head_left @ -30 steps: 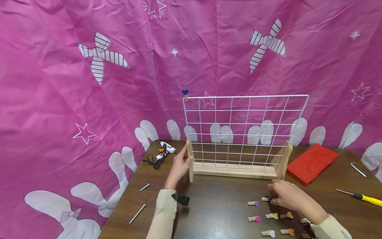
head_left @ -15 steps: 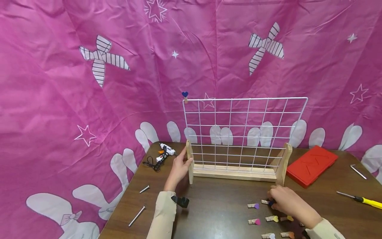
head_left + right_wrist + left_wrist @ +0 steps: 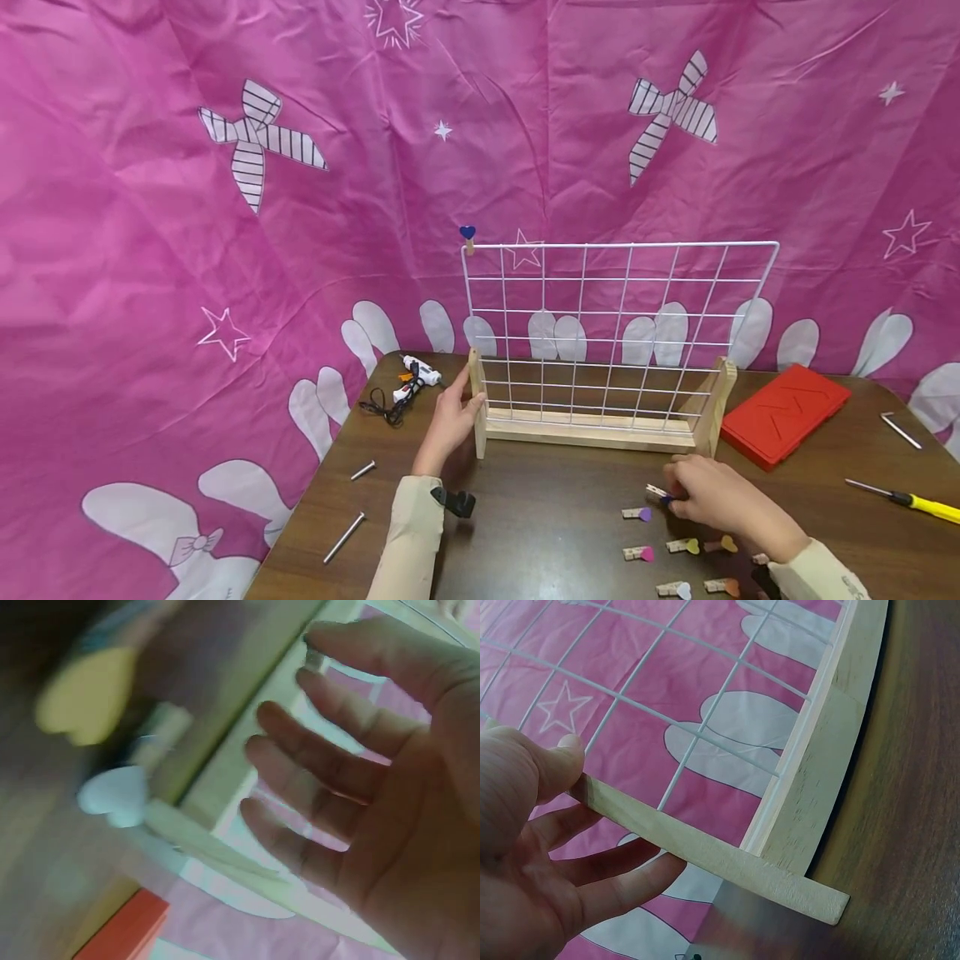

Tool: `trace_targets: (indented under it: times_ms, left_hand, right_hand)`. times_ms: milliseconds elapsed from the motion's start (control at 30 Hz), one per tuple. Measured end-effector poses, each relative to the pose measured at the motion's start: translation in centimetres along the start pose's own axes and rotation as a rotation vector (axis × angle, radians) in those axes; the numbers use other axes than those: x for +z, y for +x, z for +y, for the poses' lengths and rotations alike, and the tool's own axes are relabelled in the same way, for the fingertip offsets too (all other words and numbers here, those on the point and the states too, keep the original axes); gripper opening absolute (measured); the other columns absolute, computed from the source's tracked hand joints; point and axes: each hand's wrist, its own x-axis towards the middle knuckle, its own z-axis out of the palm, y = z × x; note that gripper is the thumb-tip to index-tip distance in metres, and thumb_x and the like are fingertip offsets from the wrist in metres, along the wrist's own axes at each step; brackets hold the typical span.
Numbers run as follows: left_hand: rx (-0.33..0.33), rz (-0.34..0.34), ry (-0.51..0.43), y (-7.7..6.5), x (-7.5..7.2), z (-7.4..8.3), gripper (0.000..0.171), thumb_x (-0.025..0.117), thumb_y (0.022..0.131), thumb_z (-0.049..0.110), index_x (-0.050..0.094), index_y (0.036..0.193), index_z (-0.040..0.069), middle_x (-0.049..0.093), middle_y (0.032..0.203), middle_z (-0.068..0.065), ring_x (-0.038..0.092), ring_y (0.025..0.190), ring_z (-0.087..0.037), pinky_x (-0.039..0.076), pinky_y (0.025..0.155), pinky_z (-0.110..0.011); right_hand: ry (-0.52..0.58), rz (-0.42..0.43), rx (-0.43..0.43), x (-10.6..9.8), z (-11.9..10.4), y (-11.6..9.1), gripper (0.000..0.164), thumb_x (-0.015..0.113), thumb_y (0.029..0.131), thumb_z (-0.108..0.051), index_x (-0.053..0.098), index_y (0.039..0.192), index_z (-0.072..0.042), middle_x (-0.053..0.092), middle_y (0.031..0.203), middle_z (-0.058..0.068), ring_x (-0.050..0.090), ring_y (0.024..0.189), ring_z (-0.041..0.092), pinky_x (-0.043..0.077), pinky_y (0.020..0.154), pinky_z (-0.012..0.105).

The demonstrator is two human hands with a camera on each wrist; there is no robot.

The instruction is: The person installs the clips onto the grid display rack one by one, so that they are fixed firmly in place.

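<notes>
A white wire grid rack (image 3: 619, 313) stands in a wooden base. My left hand (image 3: 450, 417) grips the base's left end board (image 3: 705, 836), thumb on one side and fingers on the other. Over the table at the right, my right hand (image 3: 720, 496) pinches a small wooden clothespin (image 3: 654, 492) with a dark blue heart between thumb and forefinger. In the right wrist view only a sliver of that clothespin shows. Another clothespin with a blue heart (image 3: 468, 234) sits on the grid's top left corner.
Several heart clothespins lie near my right hand, among them a purple (image 3: 637, 514), a pink (image 3: 639, 553) and a yellow one (image 3: 683, 546). A red case (image 3: 786, 415) and yellow-handled screwdriver (image 3: 903, 498) lie at right. A glue gun (image 3: 417, 377) and bolts (image 3: 345, 537) lie at left.
My right hand has lifted the dark blue heart clothespin off the table and moved it slightly left and away from me. My left hand stays on the end board.
</notes>
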Motion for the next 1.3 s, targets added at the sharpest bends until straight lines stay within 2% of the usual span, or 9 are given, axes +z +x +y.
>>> trace_targets:
  times_ms: [133,267,400,567,700,833,933,1133,1300]
  left_hand:
    - [-0.005,0.003,0.019,0.2,-0.2,0.0,0.061,0.058,0.091,0.011,0.03,0.146,0.016,0.059,0.116,-0.023,0.063,0.096,-0.025,0.055,0.077,-0.035]
    - [-0.004,0.01,0.021,0.1,-0.3,0.0,0.061,0.058,0.091,0.01,0.03,0.146,0.014,0.057,0.119,-0.025,0.062,0.097,-0.028,0.055,0.076,-0.036]
    - [-0.018,0.011,0.014,0.0,-0.2,-0.1,0.061,0.058,0.091,0.009,0.03,0.145,0.011,0.055,0.12,-0.026,0.061,0.099,-0.031,0.056,0.075,-0.035]
    - [-0.006,0.009,0.016,-0.1,-0.1,-0.1,0.06,0.057,0.091,0.009,0.03,0.145,0.009,0.056,0.119,-0.026,0.061,0.1,-0.031,0.056,0.076,-0.035]
    - [0.014,0.004,0.017,-0.1,-0.1,-0.1,0.059,0.057,0.092,0.009,0.03,0.145,0.008,0.056,0.119,-0.026,0.061,0.099,-0.03,0.055,0.077,-0.036]
    - [0.017,0.004,-0.002,-0.1,0.0,-0.2,0.06,0.057,0.091,0.008,0.03,0.145,0.009,0.057,0.117,-0.027,0.061,0.099,-0.032,0.056,0.076,-0.036]
    - [0.023,0.01,-0.015,-0.2,0.0,-0.2,0.061,0.057,0.091,0.008,0.03,0.145,0.011,0.058,0.115,-0.028,0.061,0.098,-0.033,0.056,0.074,-0.036]
    - [0.071,0.019,-0.002,-0.4,-0.1,-0.2,0.059,0.056,0.093,0.014,0.029,0.145,0.01,0.055,0.117,-0.031,0.062,0.096,-0.032,0.056,0.073,-0.038]
    - [-0.008,0.004,-0.009,-0.4,0.0,0.0,0.061,0.056,0.093,0.016,0.028,0.146,0.014,0.057,0.117,-0.025,0.062,0.097,-0.029,0.055,0.076,-0.038]
  right_hand:
    - [0.075,0.125,-0.052,-1.6,-0.8,1.2,0.018,0.074,0.074,-0.015,0.059,0.076,-0.024,0.05,0.072,-0.019,0.044,0.062,0.0,0.039,0.048,0.02]
    - [0.092,0.314,-0.143,-3.1,-2.0,2.5,0.023,0.074,0.072,-0.009,0.06,0.078,-0.025,0.053,0.076,-0.02,0.052,0.07,0.0,0.047,0.058,0.024]
    - [0.089,0.441,-0.201,-5.1,-3.8,3.9,0.022,0.074,0.073,-0.007,0.061,0.083,-0.022,0.056,0.082,-0.017,0.057,0.077,0.005,0.05,0.064,0.028]
    - [0.055,0.509,-0.27,-8.4,-6.5,5.8,0.016,0.069,0.08,-0.007,0.061,0.09,-0.017,0.057,0.087,-0.012,0.053,0.075,0.005,0.048,0.061,0.027]
    - [0.042,0.534,-0.285,-11.1,-8.6,7.4,0.015,0.065,0.084,-0.007,0.059,0.095,-0.016,0.055,0.089,-0.012,0.047,0.071,0.004,0.043,0.058,0.024]
    - [-0.003,0.616,-0.33,-13.7,-10.4,9.4,0.015,0.066,0.082,-0.003,0.058,0.093,-0.01,0.056,0.092,-0.004,0.05,0.074,0.01,0.046,0.06,0.028]
    - [-0.04,0.692,-0.366,-15.9,-11.6,11.1,0.014,0.065,0.08,0.001,0.059,0.09,-0.006,0.056,0.097,0.003,0.053,0.084,0.017,0.048,0.065,0.033]
    - [-0.1,0.756,-0.391,-20.0,-14.0,13.9,0.01,0.064,0.08,0.003,0.06,0.083,-0.006,0.054,0.098,0.004,0.048,0.091,0.022,0.045,0.068,0.035]
    - [-0.114,0.813,-0.392,-23.0,-15.4,16.5,0.012,0.063,0.077,0.008,0.061,0.075,-0.004,0.052,0.093,0.006,0.044,0.092,0.028,0.042,0.075,0.038]
